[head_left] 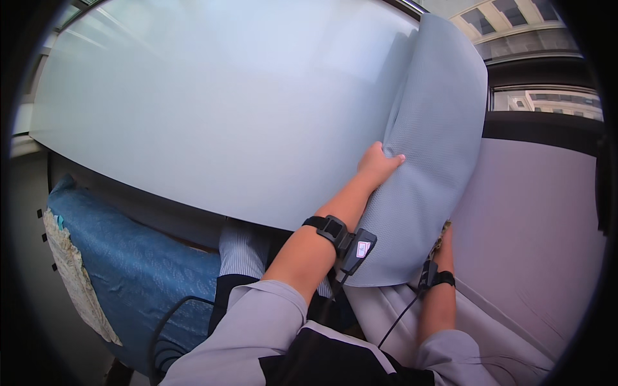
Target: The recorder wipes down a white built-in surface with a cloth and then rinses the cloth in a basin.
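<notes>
A grey-blue textured mat [444, 109], folded over on itself, lies along the right end of a glossy pale tabletop [212, 116]. My left hand [380, 164] grips the mat's left folded edge, thumb on top and fingers tucked out of sight beneath it. At the mat's near right side, my right hand [447, 239] is close against the hanging edge. Its fingers are hidden, so its grip does not show. Both forearms carry strapped black devices; the one on the left arm [359, 249] bears a small white label.
To the right stands a light grey padded surface [537, 225], with a window [547, 101] beyond. A seat draped with blue patterned cloth [141, 251] is at the left, below the table edge. A black cable [399, 321] hangs from the right forearm's device.
</notes>
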The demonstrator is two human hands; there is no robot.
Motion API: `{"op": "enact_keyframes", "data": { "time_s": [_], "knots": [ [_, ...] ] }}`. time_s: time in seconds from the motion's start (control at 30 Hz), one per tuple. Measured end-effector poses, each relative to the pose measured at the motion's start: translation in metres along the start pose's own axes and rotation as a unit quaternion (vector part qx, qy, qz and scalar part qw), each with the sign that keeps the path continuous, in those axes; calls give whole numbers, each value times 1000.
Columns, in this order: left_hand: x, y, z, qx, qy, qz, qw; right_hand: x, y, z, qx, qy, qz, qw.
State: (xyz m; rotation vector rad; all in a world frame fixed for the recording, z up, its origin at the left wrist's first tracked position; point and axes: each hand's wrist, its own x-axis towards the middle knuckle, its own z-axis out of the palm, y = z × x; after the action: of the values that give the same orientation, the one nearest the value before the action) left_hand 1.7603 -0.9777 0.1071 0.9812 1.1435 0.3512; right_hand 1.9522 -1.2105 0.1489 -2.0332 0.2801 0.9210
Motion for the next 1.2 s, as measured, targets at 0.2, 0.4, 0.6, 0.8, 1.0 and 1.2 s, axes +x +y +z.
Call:
{"op": "enact_keyframes", "data": {
  "time_s": [0.2, 0.4, 0.6, 0.8, 1.0, 1.2],
  "knots": [
    [17, 32, -94, 20, -24, 72, 997, 87, 76, 14, 68, -60, -53, 994],
    [-25, 23, -295, -39, 35, 56, 997, -56, 100, 225, 56, -73, -119, 989],
    [-58, 44, -504, 98, 94, 4, 991, -167, 118, 395, -147, -179, -246, 941],
    [-58, 16, -584, 155, 194, -85, 965, -233, 108, 438, -234, -167, -182, 940],
    [-99, -5, -454, 153, 342, 244, 894, -165, 129, 336, 30, -347, 136, 927],
    [-192, 13, -248, -24, -259, 95, 961, -90, 91, 214, 283, -423, 298, 808]
  ]
}}
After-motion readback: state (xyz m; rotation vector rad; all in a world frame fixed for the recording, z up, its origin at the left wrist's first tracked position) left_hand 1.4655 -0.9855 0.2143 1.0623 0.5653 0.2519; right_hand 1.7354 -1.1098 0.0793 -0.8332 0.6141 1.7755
